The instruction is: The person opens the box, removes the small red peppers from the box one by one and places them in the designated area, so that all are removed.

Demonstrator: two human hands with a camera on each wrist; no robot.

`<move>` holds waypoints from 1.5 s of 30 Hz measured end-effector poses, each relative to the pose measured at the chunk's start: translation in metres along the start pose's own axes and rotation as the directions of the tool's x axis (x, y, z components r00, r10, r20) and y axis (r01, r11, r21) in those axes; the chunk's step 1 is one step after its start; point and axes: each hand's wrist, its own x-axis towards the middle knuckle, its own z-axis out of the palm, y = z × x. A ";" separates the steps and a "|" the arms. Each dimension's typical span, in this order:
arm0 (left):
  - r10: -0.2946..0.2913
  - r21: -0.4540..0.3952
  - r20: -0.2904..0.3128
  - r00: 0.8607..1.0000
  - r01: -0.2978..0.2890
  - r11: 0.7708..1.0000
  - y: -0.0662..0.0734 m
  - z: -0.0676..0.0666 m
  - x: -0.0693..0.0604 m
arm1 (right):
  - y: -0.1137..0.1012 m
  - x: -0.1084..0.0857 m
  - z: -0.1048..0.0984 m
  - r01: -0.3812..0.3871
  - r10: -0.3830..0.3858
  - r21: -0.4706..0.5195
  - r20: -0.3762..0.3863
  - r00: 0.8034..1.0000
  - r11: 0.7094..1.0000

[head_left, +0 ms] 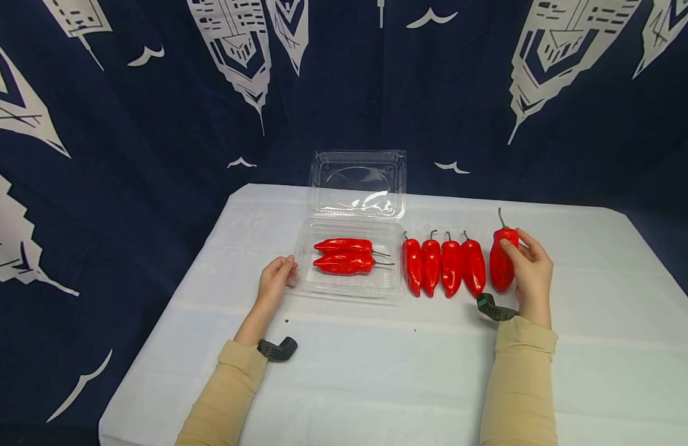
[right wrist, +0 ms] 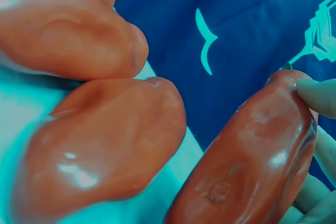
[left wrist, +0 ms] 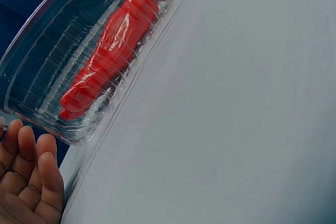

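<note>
At its left edge, my left hand [head_left: 276, 279] holds the rim of a clear plastic clamshell container [head_left: 352, 288], with thumb and fingertips at the rim in the left wrist view. Two red peppers [head_left: 344, 264] lie sideways inside it, stems to the right. Between thumb and fingers, my right hand [head_left: 532, 272] pinches another red pepper [head_left: 501, 266] near its stem end, stem up; the right wrist view shows this held pepper [right wrist: 252, 156] too. Just left of it, several red peppers [head_left: 452, 267] stand side by side in a row, stems away from me.
The container's transparent lid [head_left: 357, 186] is raised at the back, near the far edge of the white-covered table [head_left: 377, 384]. A dark blue curtain [head_left: 333, 118] with white prints hangs behind. Small dark specks lie on the cloth in front of the container.
</note>
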 end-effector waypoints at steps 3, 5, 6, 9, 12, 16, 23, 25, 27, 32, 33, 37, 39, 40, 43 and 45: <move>-0.001 0.009 -0.001 1.000 0.001 1.000 0.000 0.000 0.000 | -0.008 -0.010 0.004 -0.022 0.022 0.005 -0.006 1.000 1.000; -0.001 0.010 -0.003 1.000 0.001 1.000 0.000 0.000 0.000 | -0.010 -0.012 0.005 -0.043 0.043 0.030 -0.005 0.999 0.999; -0.002 0.010 -0.004 1.000 0.002 1.000 0.000 0.000 0.000 | -0.011 -0.012 0.005 -0.049 0.050 0.032 -0.003 0.999 0.998; -0.004 0.010 -0.006 1.000 0.004 1.000 0.000 0.000 0.000 | -0.010 -0.012 0.005 -0.051 0.051 0.029 -0.010 0.999 0.998; -0.005 0.014 -0.007 1.000 0.005 1.000 -0.001 0.000 0.000 | -0.007 -0.010 0.004 -0.041 0.041 -0.009 -0.011 0.999 0.999; -0.002 0.017 -0.008 1.000 0.003 1.000 -0.001 0.000 0.000 | -0.005 -0.009 0.003 -0.043 0.043 -0.035 -0.002 0.999 0.998; -0.001 0.010 -0.003 1.000 0.001 1.000 -0.002 0.000 0.001 | -0.002 -0.006 0.006 -0.060 0.060 -0.001 -0.017 0.998 0.998; -0.002 0.006 -0.002 1.000 0.002 1.000 -0.002 0.000 0.001 | 0.004 0.000 0.005 -0.060 0.060 -0.009 -0.015 0.998 0.998; -0.001 0.003 -0.001 1.000 0.001 1.000 -0.002 0.000 0.001 | 0.011 0.008 0.004 -0.055 0.055 -0.018 -0.016 0.998 0.998; 0.000 0.002 0.000 1.000 0.000 1.000 -0.002 0.000 0.001 | 0.023 0.021 0.002 -0.075 0.075 -0.023 -0.004 0.997 0.997; 0.001 0.001 0.001 1.000 -0.001 1.000 -0.002 0.000 0.001 | 0.023 0.021 0.002 -0.080 0.080 -0.025 0.001 0.997 0.996; 0.001 -0.002 0.004 1.000 -0.001 1.000 0.000 0.000 0.000 | 0.009 0.004 0.007 -0.113 0.115 -0.048 0.029 0.993 0.992; 0.001 -0.003 0.003 1.000 -0.001 1.000 0.000 0.000 0.000 | 0.002 -0.004 0.010 -0.134 0.137 -0.076 0.044 0.990 0.988; 0.000 -0.002 0.003 1.000 0.000 1.000 0.001 0.000 0.000 | -0.001 -0.007 0.011 -0.143 0.148 -0.089 0.051 0.988 0.986; 0.003 -0.003 0.002 1.000 -0.003 1.000 0.000 0.000 0.000 | 0.001 -0.006 0.010 -0.148 0.156 -0.118 0.060 0.986 0.982; 0.006 -0.004 0.003 1.000 -0.006 1.000 0.000 0.000 0.000 | 0.002 -0.006 0.010 -0.150 0.159 -0.127 0.063 0.985 0.980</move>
